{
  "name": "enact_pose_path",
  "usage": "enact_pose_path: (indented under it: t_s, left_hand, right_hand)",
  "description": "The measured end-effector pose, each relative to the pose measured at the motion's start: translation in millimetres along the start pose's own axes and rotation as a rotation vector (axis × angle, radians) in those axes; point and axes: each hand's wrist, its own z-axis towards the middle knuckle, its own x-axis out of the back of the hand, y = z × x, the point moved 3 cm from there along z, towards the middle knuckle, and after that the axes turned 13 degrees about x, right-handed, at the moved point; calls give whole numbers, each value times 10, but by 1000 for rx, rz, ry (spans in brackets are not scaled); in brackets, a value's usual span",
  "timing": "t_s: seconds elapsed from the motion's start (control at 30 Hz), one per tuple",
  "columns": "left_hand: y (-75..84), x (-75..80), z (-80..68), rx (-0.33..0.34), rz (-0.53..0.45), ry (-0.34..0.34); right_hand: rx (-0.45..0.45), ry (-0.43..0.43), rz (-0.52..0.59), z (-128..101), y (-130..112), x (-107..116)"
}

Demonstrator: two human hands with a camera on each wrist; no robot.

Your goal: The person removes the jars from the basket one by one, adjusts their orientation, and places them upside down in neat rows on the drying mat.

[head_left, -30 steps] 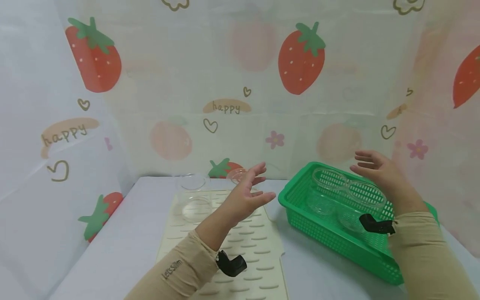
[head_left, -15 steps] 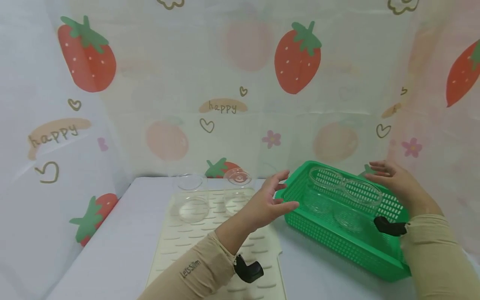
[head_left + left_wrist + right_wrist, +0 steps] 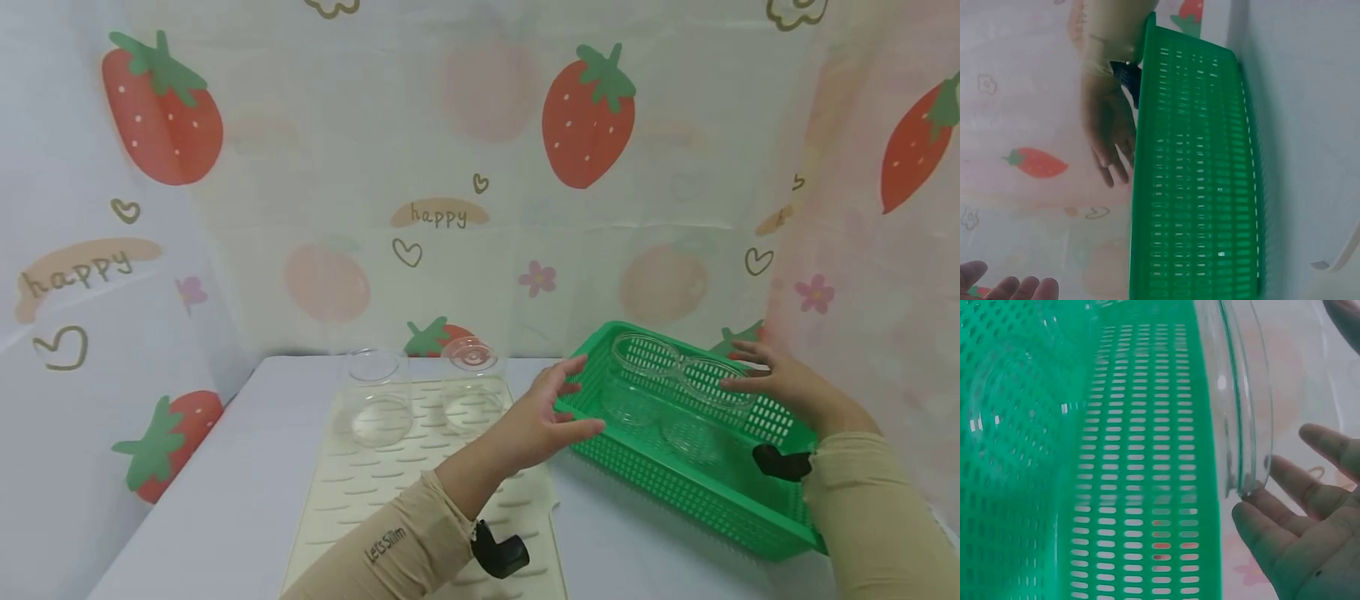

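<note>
Two clear round jars stand side by side in the green basket (image 3: 675,483): one farther left (image 3: 632,407), the other jar (image 3: 688,435) to its right. My right hand (image 3: 798,387) is at the rim of the right-hand jar, fingers extended and spread. In the right wrist view, the fingertips (image 3: 1254,506) come up to that jar's rim (image 3: 1249,425); whether they touch cannot be told. My left hand (image 3: 536,421) hovers before the basket's left end, fingers apart, holding nothing. In the left wrist view, only its fingertips (image 3: 1007,289) show.
Two more clear jars, a left one (image 3: 378,417) and a right one (image 3: 474,408), stand on a cream ridged mat (image 3: 420,500) at left. A white cloth covers the table (image 3: 202,483). Strawberry-print curtains (image 3: 450,150) enclose the back and sides.
My left hand has moved right, from over the mat to the basket's left end. The right hand has moved right, then lowered inward to the right-hand jar's rim. The view has turned slightly right.
</note>
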Motion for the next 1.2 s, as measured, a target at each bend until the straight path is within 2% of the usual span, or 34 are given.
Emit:
enact_pose_path:
  t_s: [0.23,0.5,0.7,0.87,1.2]
  left_hand:
    - [-16,-13,-19,15,-3,-9]
    - [-49,-22,-13,-2,12,-10]
    - [-77,-36,-7,-2,17,-18]
    - [-73,-36,-9,-9,11,-18]
    - [-93,-17,-16,-27,-7,-17]
  right_hand:
    - [6,-16,-12,-23,111,-24]
    - [10,-39,5,-30,205,-69]
    - [28,-64,-48,-28,258,-109]
    - [39,-75,-19,-26,296,-132]
    - [36,-54,-68,-42,333,-109]
